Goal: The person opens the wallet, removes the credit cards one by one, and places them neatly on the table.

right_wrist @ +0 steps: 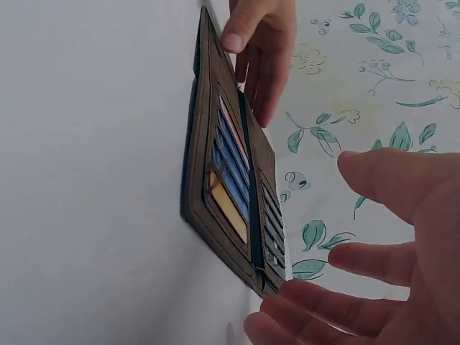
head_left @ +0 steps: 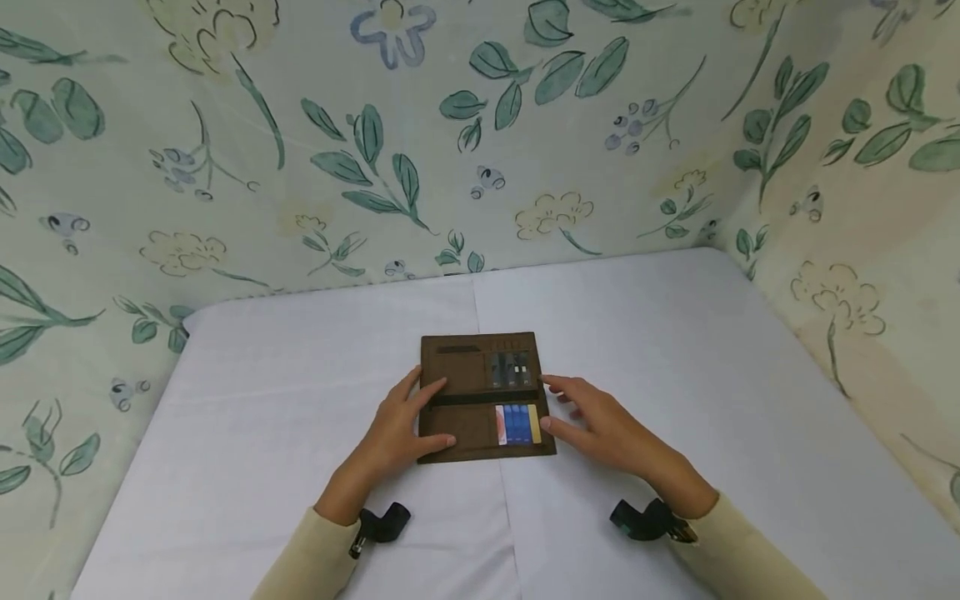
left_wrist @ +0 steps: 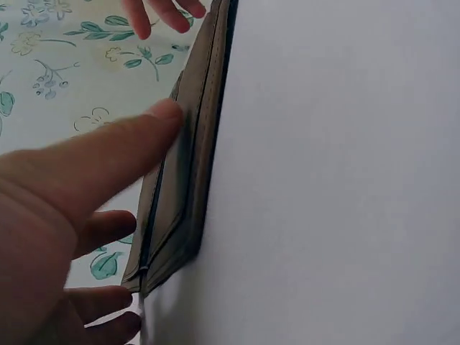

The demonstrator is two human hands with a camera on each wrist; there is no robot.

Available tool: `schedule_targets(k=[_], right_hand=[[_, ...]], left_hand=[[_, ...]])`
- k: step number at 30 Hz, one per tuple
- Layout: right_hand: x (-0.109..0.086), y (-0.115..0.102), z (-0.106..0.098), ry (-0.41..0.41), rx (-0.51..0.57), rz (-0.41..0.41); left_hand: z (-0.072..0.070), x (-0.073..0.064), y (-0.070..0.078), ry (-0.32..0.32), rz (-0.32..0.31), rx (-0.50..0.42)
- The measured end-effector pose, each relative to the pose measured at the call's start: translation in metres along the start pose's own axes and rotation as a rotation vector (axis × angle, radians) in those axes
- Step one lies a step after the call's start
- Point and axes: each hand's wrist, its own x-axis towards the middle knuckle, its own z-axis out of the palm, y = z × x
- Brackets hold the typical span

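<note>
The wallet [head_left: 463,423] lies unfolded on the desk [head_left: 637,333], cards [head_left: 517,425] in its near right slots: opening looks done, refolding undone. Left hand [head_left: 393,427] and right hand [head_left: 606,427] flank it, loosely extended; right-side contact is unclear.

Left of wallet [head_left: 472,427]: left hand [head_left: 393,429] blocks the way.
Right of wallet: right hand [head_left: 606,427] blocks.
Beyond wallet: passage over table [head_left: 600,317], until the flowered wall [head_left: 450,192].

Unfolded brown wallet [right_wrist: 205,144], blue cards [right_wrist: 233,165], hands [right_wrist: 431,244] at either end
</note>
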Motion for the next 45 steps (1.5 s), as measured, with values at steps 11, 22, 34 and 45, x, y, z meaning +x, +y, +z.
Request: schedule_targets(k=[11,22,34,45], right_hand=[[0.009,-0.003,-0.001,0.000,0.084,-0.038],[0.009,-0.007,0.005,-0.084,0.222,0.006],[0.005,-0.001,0.006,-0.134,0.295,0.069],[0.008,0.007,0.003,-0.139,0.546,0.297]], left_hand=[[0.008,-0.004,-0.008,0.002,0.143,0.141],[0.012,-0.022,-0.007,-0.009,0.127,0.150],[0.018,-0.029,-0.010,0.044,0.142,0.138],[0.022,-0.030,-0.011,0.088,0.146,0.200]])
